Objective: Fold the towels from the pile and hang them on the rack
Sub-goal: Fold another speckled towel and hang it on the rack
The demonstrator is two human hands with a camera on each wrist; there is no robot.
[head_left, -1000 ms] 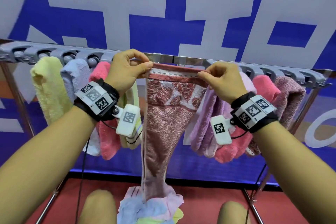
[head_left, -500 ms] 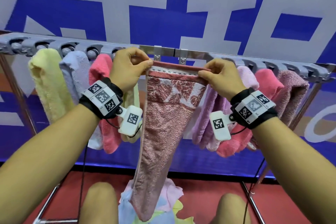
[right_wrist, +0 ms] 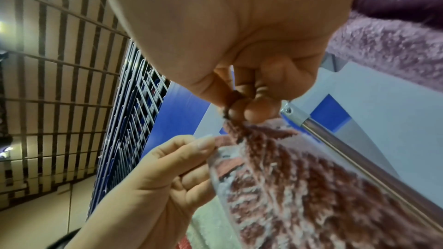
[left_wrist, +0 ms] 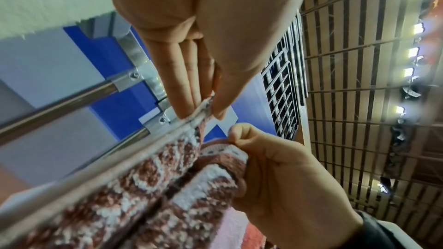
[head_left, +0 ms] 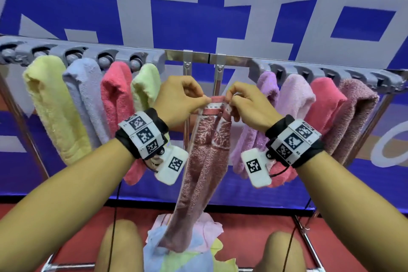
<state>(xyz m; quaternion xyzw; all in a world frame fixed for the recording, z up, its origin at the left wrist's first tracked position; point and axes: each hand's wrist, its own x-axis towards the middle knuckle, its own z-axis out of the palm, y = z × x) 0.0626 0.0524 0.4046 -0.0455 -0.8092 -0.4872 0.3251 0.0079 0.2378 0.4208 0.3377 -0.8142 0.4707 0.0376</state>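
Towel (head_left: 204, 161) pinched, wrist views show folds

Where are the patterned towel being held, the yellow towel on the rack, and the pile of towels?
patterned towel (head_left: 205, 161), head view, hanging middle.
yellow towel (head_left: 53, 108), head view, front face.
pile of towels (head_left: 209, 229), head view, pink cloth on top.

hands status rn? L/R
Left hand: closed, pinching the towel top edge.
Right hand: closed, pinching the same edge.

A large hall: slatted ceiling (left_wrist: 347, 63) with strip lights, a printed blue banner (head_left: 198, 17), stacked wire grids (right_wrist: 134, 120).
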